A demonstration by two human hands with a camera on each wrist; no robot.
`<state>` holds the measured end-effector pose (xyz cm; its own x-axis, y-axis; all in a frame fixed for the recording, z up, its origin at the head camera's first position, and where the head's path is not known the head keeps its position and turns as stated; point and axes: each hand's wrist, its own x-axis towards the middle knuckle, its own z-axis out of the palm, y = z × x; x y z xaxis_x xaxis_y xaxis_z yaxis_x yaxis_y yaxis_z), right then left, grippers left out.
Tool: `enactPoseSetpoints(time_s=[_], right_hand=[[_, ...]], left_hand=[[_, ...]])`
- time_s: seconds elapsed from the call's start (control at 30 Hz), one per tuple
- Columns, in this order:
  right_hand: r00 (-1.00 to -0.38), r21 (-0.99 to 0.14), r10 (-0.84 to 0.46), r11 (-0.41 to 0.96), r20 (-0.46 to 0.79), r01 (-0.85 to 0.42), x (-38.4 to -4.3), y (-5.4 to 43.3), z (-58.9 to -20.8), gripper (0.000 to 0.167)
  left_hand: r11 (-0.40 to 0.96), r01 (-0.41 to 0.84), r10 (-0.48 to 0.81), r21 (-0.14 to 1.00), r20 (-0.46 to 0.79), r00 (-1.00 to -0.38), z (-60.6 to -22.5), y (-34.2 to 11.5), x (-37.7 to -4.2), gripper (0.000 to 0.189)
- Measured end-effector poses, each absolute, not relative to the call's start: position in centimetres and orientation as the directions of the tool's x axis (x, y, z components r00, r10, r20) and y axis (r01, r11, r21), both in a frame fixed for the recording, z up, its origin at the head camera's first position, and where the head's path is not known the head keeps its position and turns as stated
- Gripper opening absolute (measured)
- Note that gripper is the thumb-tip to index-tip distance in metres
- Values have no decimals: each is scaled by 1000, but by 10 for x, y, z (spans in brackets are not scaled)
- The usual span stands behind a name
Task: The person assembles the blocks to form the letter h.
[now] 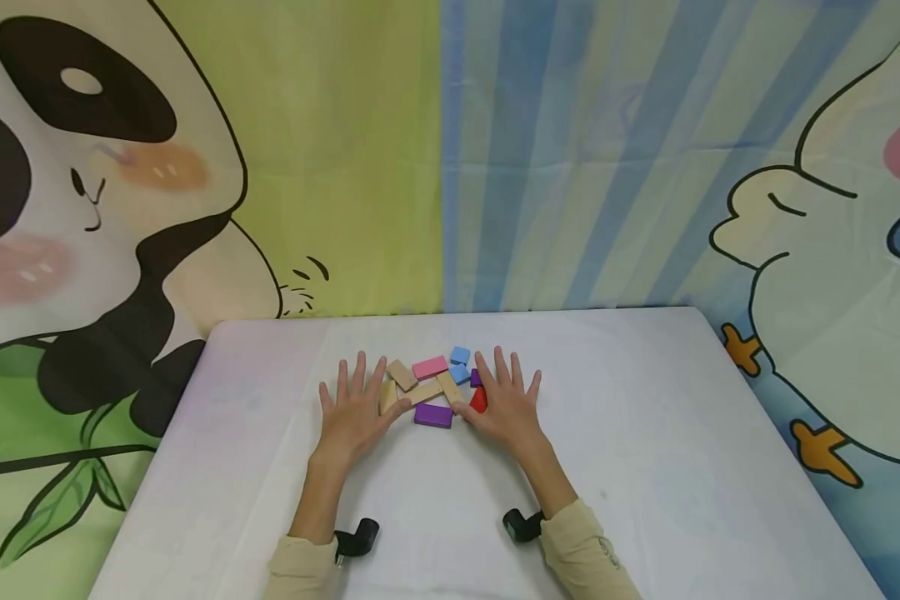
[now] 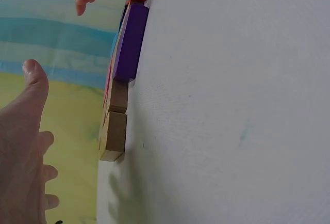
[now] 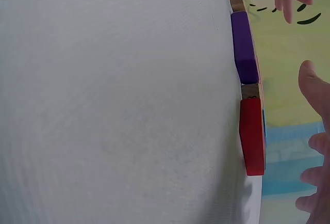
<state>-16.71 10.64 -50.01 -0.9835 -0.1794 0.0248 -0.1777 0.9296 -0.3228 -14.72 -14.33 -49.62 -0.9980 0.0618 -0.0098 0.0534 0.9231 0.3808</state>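
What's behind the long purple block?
Behind the long purple block lies a plain wooden block, and farther back a pink block. The long purple block's back side is hidden, so I can't tell what touches it there.

Right of the long purple block (image 1: pixel 432 416), here's the red block (image 1: pixel 478 401), partly tucked behind the right hand (image 1: pixel 506 408), which also masks some of the small purple block (image 1: pixel 476 377)! Left of that long block, the left hand (image 1: pixel 352 421) hides part of a tan block (image 1: pixel 387 393). Nearer than it, the left sleeve (image 1: pixel 300 571) and right sleeve (image 1: pixel 585 546) run off the bottom edge, one sleeve mark (image 1: pixel 607 552) too small to read. Far left of it, the printed panda (image 1: pixel 82 192) is cut off; far right, so's the white creature (image 1: pixel 855 333)!
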Motion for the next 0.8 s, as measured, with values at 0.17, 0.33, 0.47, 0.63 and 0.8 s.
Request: enactPoseSetpoints(time_s=[0.17, 0.33, 0.47, 0.63, 0.8], right_hand=[[-982, -326, -186, 927, 23, -183, -165, 107, -502, 90], [-978, -340, -206, 918, 28, -203, -166, 106, -502, 90], [-968, -375, -251, 895, 31, -244, -166, 105, -501, 89], [-952, -361, -305, 885, 29, -294, -166, 104, -502, 89], [-939, -369, -338, 866, 68, -339, -166, 102, -502, 83]], left_hand=[[921, 50, 65, 387, -25, -998, -497, -144, -147, 88], [923, 60, 71, 380, -15, -997, -494, -144, -147, 87], [918, 59, 74, 392, -23, -997, -494, -145, -147, 85], [920, 72, 87, 385, -22, -996, -496, -147, -146, 85], [917, 85, 99, 389, -16, -995, -496, -149, -145, 86]])
